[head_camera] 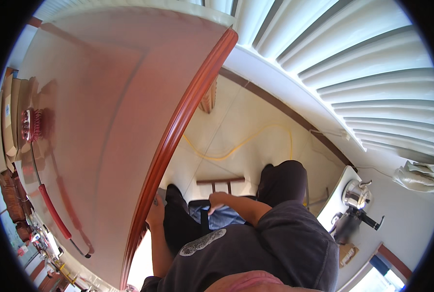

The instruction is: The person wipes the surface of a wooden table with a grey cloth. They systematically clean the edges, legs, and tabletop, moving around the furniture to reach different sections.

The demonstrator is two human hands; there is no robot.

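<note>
My left hand is low beside the red-brown wooden edge of a glossy table, which partly covers it. A small grey thing shows just behind its fingers; whether they hold it is unclear. My right hand is over my lap, fingers bent down by a black strap and crumpled blue material. I cannot make out a grip there. Across the tabletop lies a long-handled brush-like massager with a red grip and red bristles.
Cardboard boxes and clutter line the table's far left side. A yellow cord curves over the tiled floor near a wooden crosspiece. White ribbed panels stand at upper right. A steel kettle sits on a white surface at right.
</note>
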